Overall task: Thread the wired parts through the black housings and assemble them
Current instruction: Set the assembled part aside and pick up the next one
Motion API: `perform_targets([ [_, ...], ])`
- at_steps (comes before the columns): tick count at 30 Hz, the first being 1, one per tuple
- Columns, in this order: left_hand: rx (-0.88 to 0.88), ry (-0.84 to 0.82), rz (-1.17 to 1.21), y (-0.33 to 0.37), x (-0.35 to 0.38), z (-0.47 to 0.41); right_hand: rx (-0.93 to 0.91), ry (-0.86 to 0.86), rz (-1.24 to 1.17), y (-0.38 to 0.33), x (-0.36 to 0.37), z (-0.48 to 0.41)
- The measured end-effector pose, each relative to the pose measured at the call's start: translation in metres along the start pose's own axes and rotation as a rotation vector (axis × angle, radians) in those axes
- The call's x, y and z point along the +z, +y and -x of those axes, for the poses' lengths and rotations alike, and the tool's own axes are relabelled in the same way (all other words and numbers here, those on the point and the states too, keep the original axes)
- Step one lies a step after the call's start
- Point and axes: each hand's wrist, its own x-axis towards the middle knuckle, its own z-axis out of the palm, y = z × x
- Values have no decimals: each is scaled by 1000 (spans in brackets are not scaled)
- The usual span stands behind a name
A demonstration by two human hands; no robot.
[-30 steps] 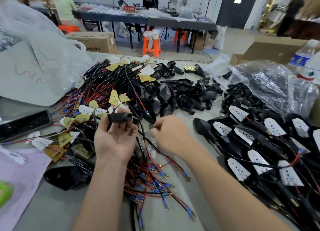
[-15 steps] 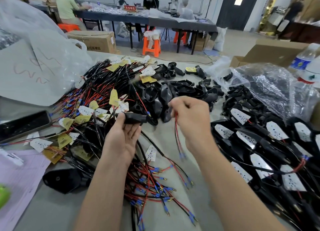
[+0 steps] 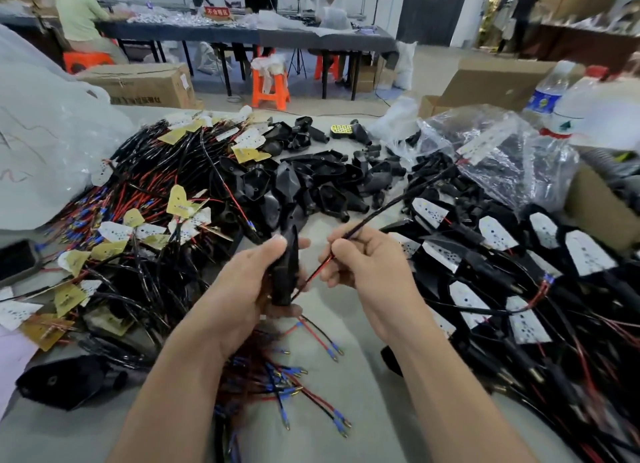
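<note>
My left hand (image 3: 242,286) grips a black housing (image 3: 285,270) upright over the table's middle. My right hand (image 3: 370,272) pinches a red-and-black wire (image 3: 391,204) that slants up to the right from the housing's lower side. Two wire ends with blue and brass tips (image 3: 329,346) hang out below the housing. Loose black housings (image 3: 311,182) are heaped behind my hands. A tangle of wired parts with yellow and white boards (image 3: 149,199) covers the left. Housings fitted with white boards (image 3: 502,265) fill the right.
A clear plastic bag (image 3: 502,154) with more black parts lies at the back right beside two water bottles (image 3: 554,98). A white bag (image 3: 45,143) rises at the left, a phone (image 3: 15,260) lies at the left edge. People sit at a far table.
My left hand turned the housing from lying sideways to upright. My right hand came down from the raised wires and now holds the wire close beside the housing, its ends out below.
</note>
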Motion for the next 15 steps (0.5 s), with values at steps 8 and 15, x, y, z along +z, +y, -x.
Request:
perform_targets([
  [8, 6, -67, -175, -3, 10, 3, -29, 136, -135, -5, -16, 0],
  [15, -66, 57, -94, -4, 12, -3, -11, 173, -239, -6, -18, -1],
])
